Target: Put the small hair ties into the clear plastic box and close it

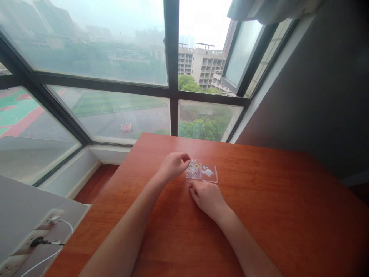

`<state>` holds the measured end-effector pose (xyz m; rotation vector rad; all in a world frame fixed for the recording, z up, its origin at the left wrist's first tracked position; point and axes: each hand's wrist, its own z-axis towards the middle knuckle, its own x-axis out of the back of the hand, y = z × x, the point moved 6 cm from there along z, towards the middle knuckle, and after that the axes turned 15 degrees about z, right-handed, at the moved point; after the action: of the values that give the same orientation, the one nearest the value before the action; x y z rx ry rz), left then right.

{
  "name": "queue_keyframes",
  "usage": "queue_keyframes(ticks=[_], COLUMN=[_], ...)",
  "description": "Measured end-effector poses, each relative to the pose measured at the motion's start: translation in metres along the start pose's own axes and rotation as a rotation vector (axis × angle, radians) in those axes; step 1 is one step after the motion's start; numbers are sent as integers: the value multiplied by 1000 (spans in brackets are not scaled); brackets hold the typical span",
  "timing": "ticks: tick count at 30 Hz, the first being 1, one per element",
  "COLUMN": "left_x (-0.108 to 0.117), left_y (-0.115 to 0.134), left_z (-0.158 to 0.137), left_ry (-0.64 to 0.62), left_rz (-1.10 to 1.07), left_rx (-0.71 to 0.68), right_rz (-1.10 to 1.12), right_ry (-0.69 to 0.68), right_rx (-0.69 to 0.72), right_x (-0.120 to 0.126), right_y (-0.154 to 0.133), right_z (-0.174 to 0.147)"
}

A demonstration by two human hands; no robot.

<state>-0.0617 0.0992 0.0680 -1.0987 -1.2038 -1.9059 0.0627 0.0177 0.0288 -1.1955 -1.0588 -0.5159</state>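
A small clear compartment box (193,177) sits on the table with its lid (213,177) folded open to the right. Small coloured loops, looking like hair ties, fill its compartments; pink ones (197,172) are at the front right and yellow ones (198,165) behind them. My left hand (173,166) is at the box's left back corner, its fingers curled together; anything between the fingertips is too small to make out. Just in front of the box, my right hand (208,197) rests low over the tabletop, thumb and finger closed at a small pale loop (188,184).
The reddish wooden table (265,200) spreads widely to the right. Dark-framed windows (173,92) stand beyond its far edge. At the lower left, a wall socket strip (31,242) has plugs and cables beside the table's left edge.
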Motion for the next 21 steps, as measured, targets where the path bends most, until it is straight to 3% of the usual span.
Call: queue_keyframes(ticks=[6,10,18,21], left_x=[-1,-2,-9,-16], left_y=[2,3,20,30], left_z=[-1,-1,-2,-4], left_ry=[-1,-16,-75,-125], left_rz=[-22,-29,-154,-213], left_rx=[-20,-27,-87,-124], right_rz=[-94,-37,670,918], right_ry=[-4,46,394,408], right_rx=[-94,-90,-63,-75], right_x=[12,11,26,29], right_y=[12,16,47,53], right_z=[-1,0,8,9])
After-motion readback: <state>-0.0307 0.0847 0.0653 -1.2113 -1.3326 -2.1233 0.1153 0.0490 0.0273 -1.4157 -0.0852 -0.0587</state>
